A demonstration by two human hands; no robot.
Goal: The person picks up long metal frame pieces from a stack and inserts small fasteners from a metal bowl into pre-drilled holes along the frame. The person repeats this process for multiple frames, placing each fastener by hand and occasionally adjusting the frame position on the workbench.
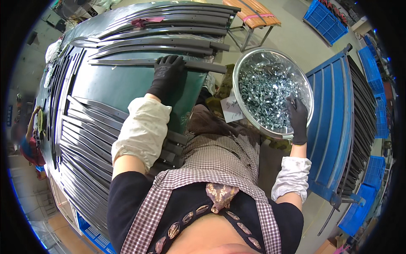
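My left hand [167, 76], in a black glove, is closed over a long dark grey strip [203, 67] that lies across the green table [131, 84]. To the right, a large round metal bowl [238, 91] holds a heap of small shiny metal clips [266, 91]. My right hand [298, 118], also gloved in black, reaches over the bowl's right side, its fingers curled together at the edge of the heap. Whatever is between those fingertips is too small to make out. White sleeve covers are on both forearms.
More dark strips [91, 144] lie in rows on the table, left and near. Others [177, 21] lie along its far side with a pink cloth [147, 21]. A blue metal rack [327, 127] stands right of the bowl. Beyond are an orange-topped bench [253, 15] and blue crates [323, 23]. Another person [31, 144] is far left.
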